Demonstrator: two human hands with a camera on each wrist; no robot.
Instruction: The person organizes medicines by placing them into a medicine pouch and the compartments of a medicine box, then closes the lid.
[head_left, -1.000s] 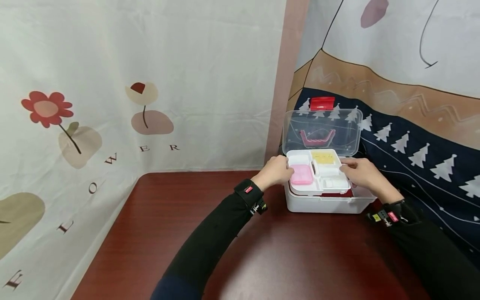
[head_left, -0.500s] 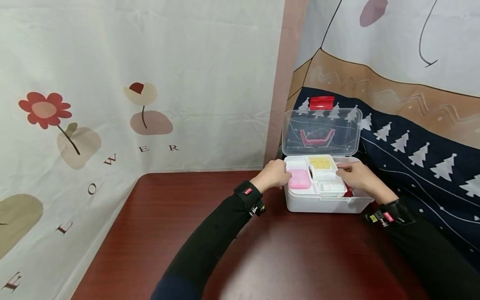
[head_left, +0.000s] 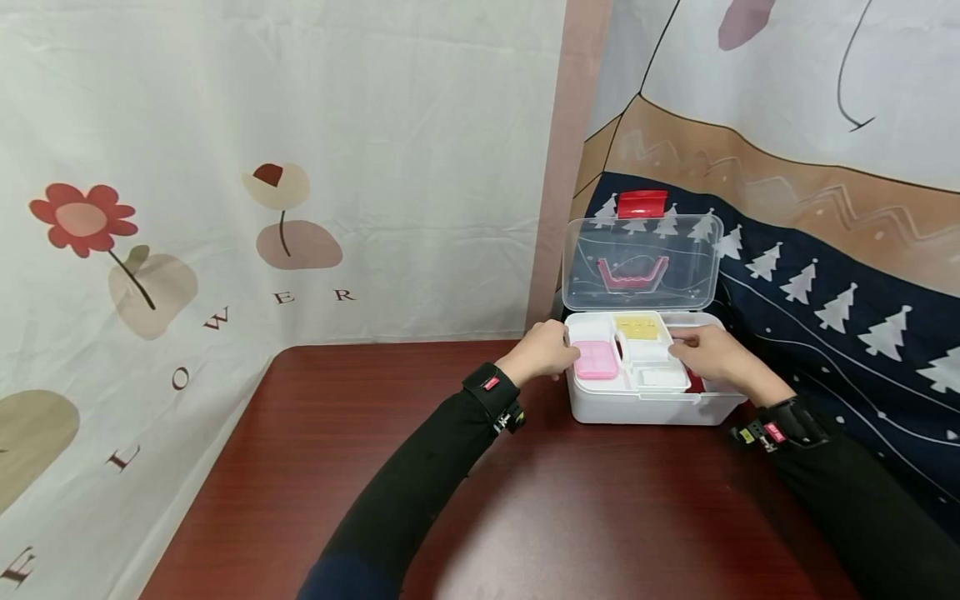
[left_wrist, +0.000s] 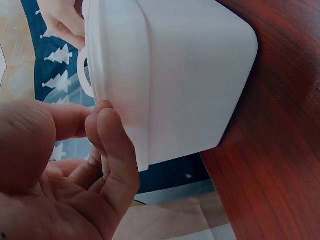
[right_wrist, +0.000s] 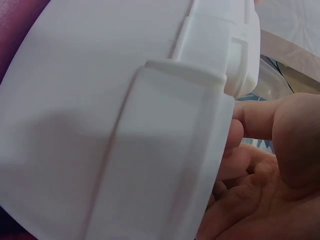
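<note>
A white compartment tray (head_left: 633, 354) with a pink lid (head_left: 597, 360) and a yellow piece (head_left: 637, 327) lies in the top of a white storage box (head_left: 637, 408), toward its left side. My left hand (head_left: 538, 350) pinches the tray's left edge at the box rim; in the left wrist view the thumb and fingertips meet there beside the white box wall (left_wrist: 190, 75). With thumb and forefinger, my right hand (head_left: 708, 354) holds the tray's right side inside the box. In the right wrist view, the box wall hides part of that hand's fingers.
The box's clear lid (head_left: 641, 265), with a pink handle and red latch (head_left: 642, 204), stands raised behind. Something red (head_left: 694, 383) shows inside the box beside the tray. Brown table (head_left: 525, 500) surrounds the front; printed cloth hangs behind and to the right.
The tray has gone down and slightly left, from tilted above the box to level inside it. Both hands went with it and kept hold. The view shifted slightly.
</note>
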